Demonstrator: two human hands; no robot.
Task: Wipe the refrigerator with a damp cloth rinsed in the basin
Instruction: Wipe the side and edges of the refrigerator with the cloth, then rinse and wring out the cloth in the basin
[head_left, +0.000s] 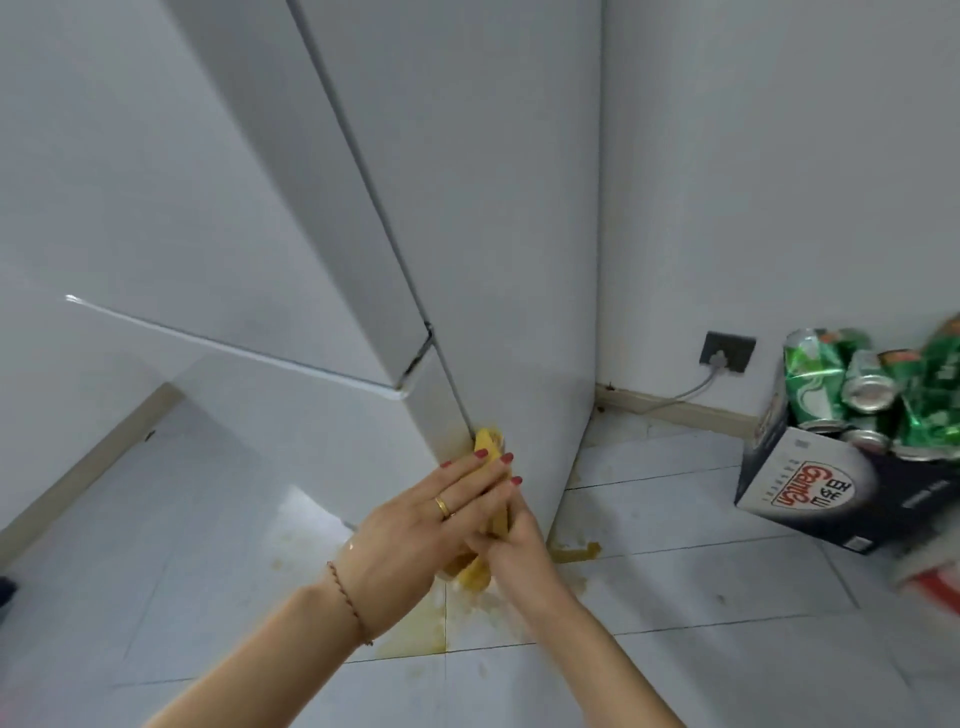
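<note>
- Refrigerator: smooth white painted panels, glossy on the door front at 9 o'clock with a bright highlight, duller satin on the side panel.
- Cloth: soft yellow fabric, matt, bunched at 6 o'clock of the refrigerator corner.
- Floor: pale glazed tiles, semi-gloss, thin dark grout lines, yellowish wet smears near centre.
- Cans: thin shiny metal, green printed skins, crumpled, at 3 o'clock.
- Box: printed cardboard, faint sheen, below the cans.
- Ring: polished gold-coloured metal.
- Bracelet: thin braided cord, matt.
- Wall socket: dark grey plastic, matt.
</note>
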